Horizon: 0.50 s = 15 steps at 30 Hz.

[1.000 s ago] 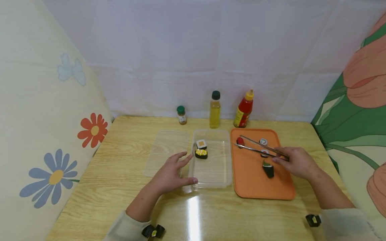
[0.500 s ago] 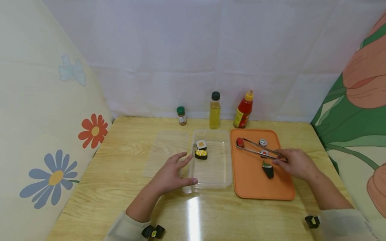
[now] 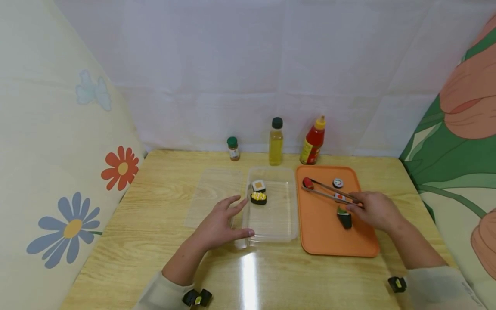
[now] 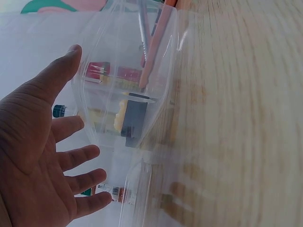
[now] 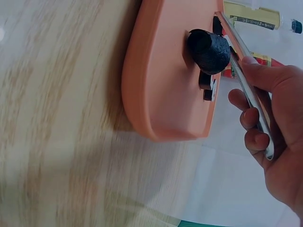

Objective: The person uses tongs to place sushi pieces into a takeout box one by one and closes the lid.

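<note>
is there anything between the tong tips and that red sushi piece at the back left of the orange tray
Nothing visible. In the head view the tongs, held by the right hand, already have their tips at the red sushi piece on the orange tray. The other pieces lie farther right, beside or under the tong arms.

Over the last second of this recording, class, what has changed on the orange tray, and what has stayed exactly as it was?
The right hand, gripping the metal tongs, shifted slightly left and away, and the tong tips closed in around the red-topped sushi at the far left of the orange tray; that piece is not lifted. The left hand stayed resting at the clear container, its two sushi pieces unmoved. The other tray pieces and the bottles kept their places.
</note>
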Available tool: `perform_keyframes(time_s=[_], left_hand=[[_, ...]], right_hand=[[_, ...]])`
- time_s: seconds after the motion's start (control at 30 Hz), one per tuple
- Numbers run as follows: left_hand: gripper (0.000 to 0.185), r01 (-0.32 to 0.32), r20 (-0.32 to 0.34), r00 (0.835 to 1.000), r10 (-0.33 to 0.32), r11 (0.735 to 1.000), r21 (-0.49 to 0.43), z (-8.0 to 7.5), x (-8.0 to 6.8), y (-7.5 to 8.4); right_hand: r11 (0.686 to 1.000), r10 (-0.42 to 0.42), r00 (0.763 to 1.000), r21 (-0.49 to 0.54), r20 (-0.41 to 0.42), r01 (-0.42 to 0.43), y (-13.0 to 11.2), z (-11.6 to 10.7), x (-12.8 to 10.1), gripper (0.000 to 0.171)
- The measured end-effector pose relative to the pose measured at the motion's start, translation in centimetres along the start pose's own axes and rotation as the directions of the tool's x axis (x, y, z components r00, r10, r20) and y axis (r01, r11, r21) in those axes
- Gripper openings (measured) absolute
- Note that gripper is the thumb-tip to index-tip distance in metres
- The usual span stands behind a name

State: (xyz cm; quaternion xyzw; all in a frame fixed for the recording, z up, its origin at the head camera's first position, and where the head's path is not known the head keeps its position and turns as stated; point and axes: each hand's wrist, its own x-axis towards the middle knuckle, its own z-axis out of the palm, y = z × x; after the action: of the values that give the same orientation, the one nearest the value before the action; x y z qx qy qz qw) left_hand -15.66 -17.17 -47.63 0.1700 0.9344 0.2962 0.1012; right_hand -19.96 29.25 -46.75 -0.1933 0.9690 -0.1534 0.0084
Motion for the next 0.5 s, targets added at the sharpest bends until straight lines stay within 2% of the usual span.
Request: perform_keyframes(time_s=[0.33, 0.5], left_hand=[[0.099, -0.005, -0.001, 1.0, 0.005, 1.0, 0.006, -0.06, -0.05, 0.07], [0.099, -0.008, -0.002, 1.0, 0.008, 1.0, 0.01, -0.02, 0.02, -0.01]], right_hand=[[0.995, -0.071, 0.997, -0.07, -0.041, 0.068, -0.05, 0.09, -0.25, 0.029], [0.995, -0.08, 0.995, -0.063, -0.055, 0.076, -0.04, -0.02, -0.5, 0.024]])
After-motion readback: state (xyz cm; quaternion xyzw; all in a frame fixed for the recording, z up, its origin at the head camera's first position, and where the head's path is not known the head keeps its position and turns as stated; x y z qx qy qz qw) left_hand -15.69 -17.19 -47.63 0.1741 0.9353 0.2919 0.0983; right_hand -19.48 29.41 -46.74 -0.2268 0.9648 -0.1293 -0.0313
